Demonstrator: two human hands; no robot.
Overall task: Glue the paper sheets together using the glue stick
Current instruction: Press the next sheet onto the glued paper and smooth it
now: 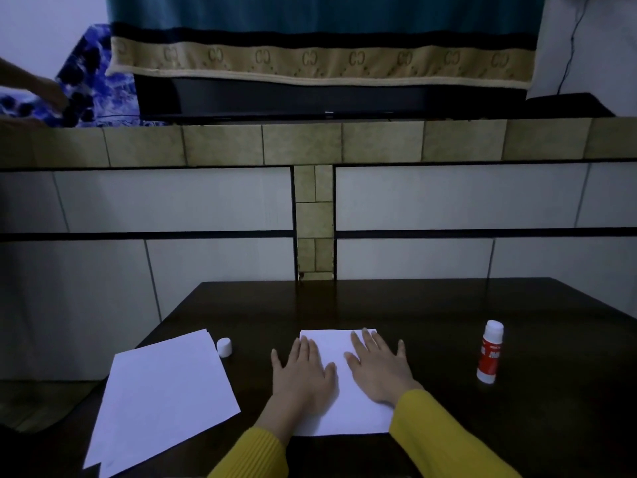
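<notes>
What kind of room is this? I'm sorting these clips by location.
Probably a room in a home. A dark wooden table stands against a tiled ledge that holds a television draped with a towel. Both hands, left hand and right hand, press paper sheets flat.

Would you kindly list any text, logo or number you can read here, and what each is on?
"CC": mirrored monogram repeated along the tan band of the hanging cloth.
Glue stick: white characters on its red label, too blurred to read.
Dark screen under the cloth: small mark on its lower edge, too small to read.
Paper sheets: no print visible.
</notes>
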